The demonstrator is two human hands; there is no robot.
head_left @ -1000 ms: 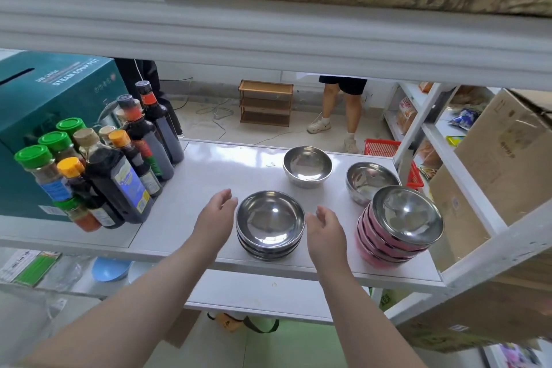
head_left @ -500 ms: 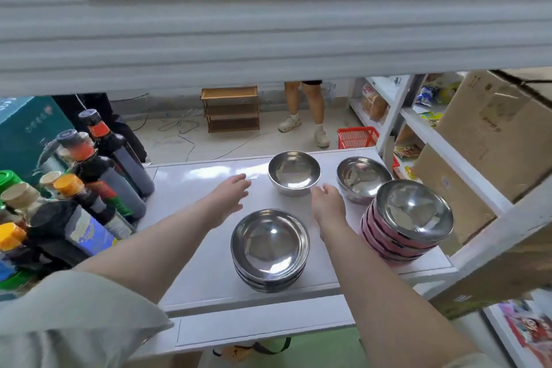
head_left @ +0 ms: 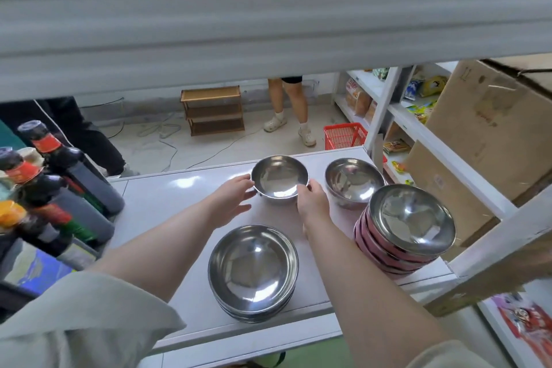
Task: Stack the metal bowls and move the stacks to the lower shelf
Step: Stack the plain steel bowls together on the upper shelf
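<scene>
white shelf (head_left: 179,188) | left hand (head_left: 230,203), right hand (head_left: 313,203) cupping single steel bowl (head_left: 279,179) | steel stack (head_left: 254,272) nearer, unmoved | second loose bowl (head_left: 354,181) right, unstacked

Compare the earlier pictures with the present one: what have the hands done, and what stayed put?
Both hands left the near stack and reached forward: the left hand and right hand now clasp the far single bowl by its sides. The other single bowl, the pink stack and the bottles stayed put.
</scene>
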